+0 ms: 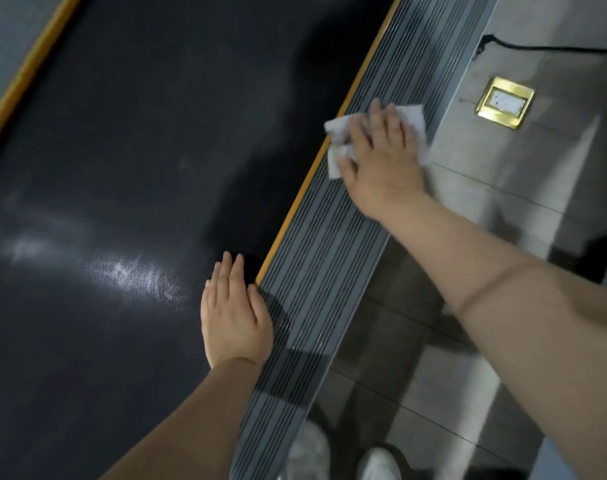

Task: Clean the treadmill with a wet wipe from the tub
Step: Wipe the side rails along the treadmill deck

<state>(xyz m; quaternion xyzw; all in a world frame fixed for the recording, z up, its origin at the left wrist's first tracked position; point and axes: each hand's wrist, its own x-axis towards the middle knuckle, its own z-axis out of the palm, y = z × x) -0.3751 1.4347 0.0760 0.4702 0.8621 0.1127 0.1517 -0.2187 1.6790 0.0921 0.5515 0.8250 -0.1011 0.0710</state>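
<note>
The treadmill fills the head view: a black belt [139, 150] with a yellow-edged, ribbed grey side rail [322, 271] running diagonally on its right. My right hand [381, 161] lies flat, fingers straight, pressing a white wet wipe [412, 119] onto the upper part of that rail. The wipe sticks out beyond the fingers and beside the thumb. Lower down, my left hand [234, 313] rests flat with straight fingers on the belt's edge, its thumb side over the yellow strip. The tub is out of view.
Right of the rail is a grey tiled floor [502, 188] with a brass floor socket [505, 102] and a black cable [551, 47]. White shoes [378, 464] show at the bottom. A second yellow strip [25, 71] borders the belt's far left side.
</note>
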